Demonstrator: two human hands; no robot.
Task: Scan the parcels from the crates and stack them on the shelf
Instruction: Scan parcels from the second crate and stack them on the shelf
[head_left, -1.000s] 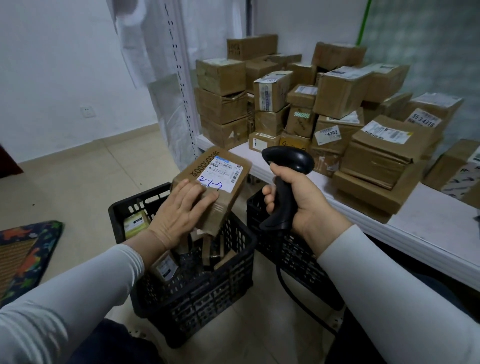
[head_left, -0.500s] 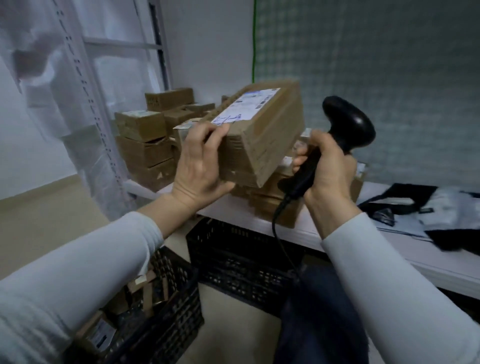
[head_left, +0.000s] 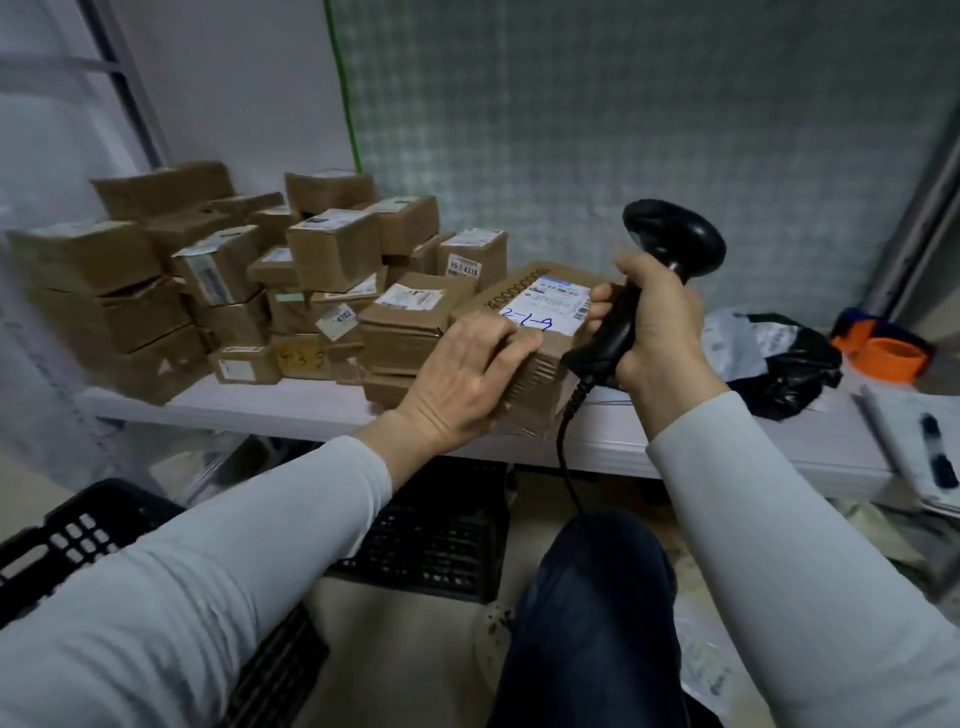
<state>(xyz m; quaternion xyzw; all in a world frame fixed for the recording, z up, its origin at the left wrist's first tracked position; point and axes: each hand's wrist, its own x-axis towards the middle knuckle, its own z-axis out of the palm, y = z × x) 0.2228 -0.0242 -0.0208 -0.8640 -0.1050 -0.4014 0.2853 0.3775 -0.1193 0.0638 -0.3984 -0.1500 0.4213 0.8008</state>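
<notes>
Two black crates sit low in my view: the left crate (head_left: 78, 535) by my near arm, and the second crate (head_left: 431, 551) on the floor under the shelf (head_left: 249, 408). On the left part of that white shelf I see a big pile of brown boxes (head_left: 208, 291), many with white labels, stacked up by the wall.

Next comes my left grip (head_left: 462, 384). It is closed over the near left corner of the parcel (head_left: 545, 369), with bent fingers on top. The tips touch the edge of the white label (head_left: 550, 306), which has blue writing on it. The parcel is at the front of the shelf, just right of the pile, with the label up. I cannot tell if it sits on the shelf itself or on a box below.

My right grip (head_left: 654, 332) is wrapped tight round the handle of the black scanner (head_left: 675, 239). The scanner's head sticks up above the hand, and one finger touches the right end of the parcel. The cord (head_left: 566, 467) hangs down past the shelf edge.

Farther right on the shelf lie black and white bags (head_left: 779, 364), an orange thing (head_left: 888, 353), and a pen (head_left: 935, 447) on white paper
</notes>
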